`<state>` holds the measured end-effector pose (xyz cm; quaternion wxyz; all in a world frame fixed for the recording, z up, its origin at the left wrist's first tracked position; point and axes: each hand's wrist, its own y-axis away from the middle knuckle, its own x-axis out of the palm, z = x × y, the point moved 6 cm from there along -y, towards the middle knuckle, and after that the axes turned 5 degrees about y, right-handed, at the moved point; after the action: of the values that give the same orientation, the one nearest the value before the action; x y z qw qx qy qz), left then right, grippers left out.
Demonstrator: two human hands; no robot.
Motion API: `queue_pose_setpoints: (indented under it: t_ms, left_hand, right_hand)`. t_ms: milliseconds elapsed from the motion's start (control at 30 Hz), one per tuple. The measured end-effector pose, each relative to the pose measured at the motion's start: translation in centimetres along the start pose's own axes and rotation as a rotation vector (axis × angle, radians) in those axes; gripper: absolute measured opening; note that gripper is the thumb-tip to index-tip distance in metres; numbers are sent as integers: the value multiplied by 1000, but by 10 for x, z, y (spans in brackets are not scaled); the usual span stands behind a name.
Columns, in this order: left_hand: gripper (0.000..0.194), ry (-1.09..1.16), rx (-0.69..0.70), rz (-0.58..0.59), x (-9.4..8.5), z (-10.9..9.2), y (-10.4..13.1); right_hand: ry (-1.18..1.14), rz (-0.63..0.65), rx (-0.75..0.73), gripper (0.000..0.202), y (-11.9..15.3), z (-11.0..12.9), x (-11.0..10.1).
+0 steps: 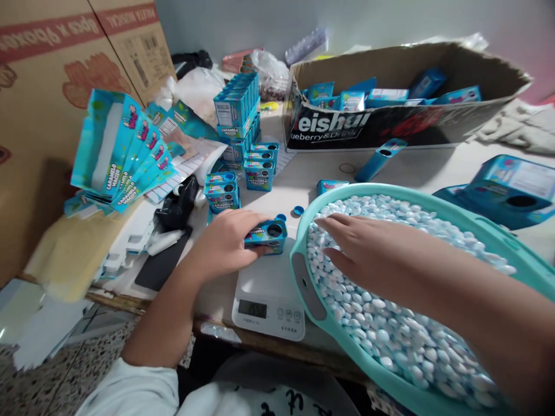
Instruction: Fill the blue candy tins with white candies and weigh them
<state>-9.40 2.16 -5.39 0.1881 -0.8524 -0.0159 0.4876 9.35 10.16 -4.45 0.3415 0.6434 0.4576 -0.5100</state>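
My left hand point(232, 240) is closed around a small blue candy box point(269, 236) with a round dark hole in its top. The box stands over the white plate of a digital kitchen scale point(264, 294), whose lit digits I cannot read surely. My right hand point(349, 234) hangs low over a turquoise tub point(309, 303) full of pale blue and white candies point(381, 315). Its fingers stretch toward the tub's left rim, with the thumb apart from them, and I see nothing held. A small blue cap point(298, 211) lies between box and tub.
Filled-looking blue boxes point(259, 173) stand in rows behind the scale, with taller stacks point(236, 107) farther back. Fanned blue display cartons point(125, 153) lie left. A black-printed cardboard box point(373, 124) holds more blue boxes. A large carton point(65, 144) stands far left.
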Motion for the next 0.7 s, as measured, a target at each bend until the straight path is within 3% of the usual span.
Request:
queue_pose_setpoints:
  t_ms: [167,267,367,533,700]
  left_hand:
    - [37,-171,-95,-239,-36,17,8]
    - [41,-267,-175,-206,-48,32,12]
    - [46,-282,-225,-159,-49,48,12]
    - [45,-298,-258,-188,-42,72,7]
    - [51,-273,-285,-162,-44,85,10]
  right_hand:
    - [47,165,7,32,-4,5,-4]
    - [41,208,12,33,-6,7,-6]
    - [51,203,7,32,-8,8,-7]
    - [5,215,74,33,-9,6,-7]
    - [-33,246,113,32,-8,5,-8]
